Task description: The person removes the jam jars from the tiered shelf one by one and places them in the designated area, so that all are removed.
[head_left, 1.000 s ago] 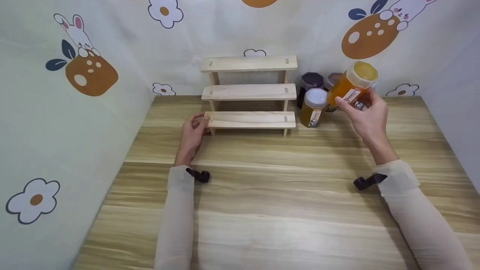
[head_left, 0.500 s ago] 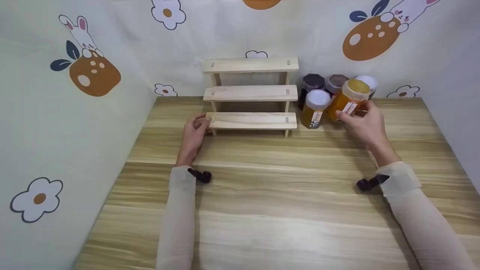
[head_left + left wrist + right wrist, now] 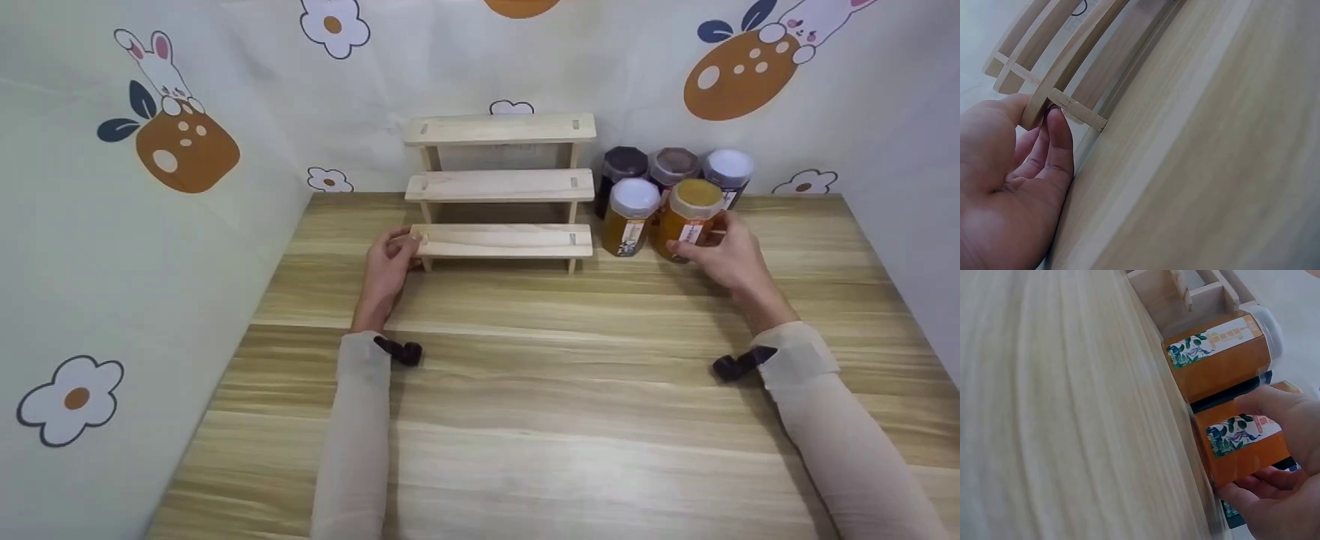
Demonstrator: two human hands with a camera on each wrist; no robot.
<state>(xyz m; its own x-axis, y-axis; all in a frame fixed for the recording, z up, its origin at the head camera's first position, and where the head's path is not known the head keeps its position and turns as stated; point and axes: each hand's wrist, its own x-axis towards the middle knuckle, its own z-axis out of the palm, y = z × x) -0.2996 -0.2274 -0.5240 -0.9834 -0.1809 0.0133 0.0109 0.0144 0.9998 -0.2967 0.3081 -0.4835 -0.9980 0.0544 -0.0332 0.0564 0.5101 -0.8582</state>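
My right hand (image 3: 731,255) grips an amber jar (image 3: 694,214) with a yellow lid, thumb on one side and fingers on the other. The jar stands upright at the front of a group of jars, its base down at the tabletop in the right wrist view. To its left is a white-lidded amber jar (image 3: 634,217) with a similar label (image 3: 1216,342). At the other side, my left hand (image 3: 388,266) pinches the left end of the lowest board of a three-tier wooden shelf (image 3: 499,240), thumb above and fingers below (image 3: 1058,135).
Behind the two front jars stand a dark-lidded jar (image 3: 625,165), a brown-lidded jar (image 3: 675,163) and another white-lidded jar (image 3: 729,166). The patterned wall covering (image 3: 450,60) rises right behind shelf and jars. Wood-grain tabletop (image 3: 555,390) extends in front of both.
My right hand has lowered the yellow-lidded jar from a tilted, raised position to upright beside the white-lidded one. The left hand keeps its hold on the shelf.
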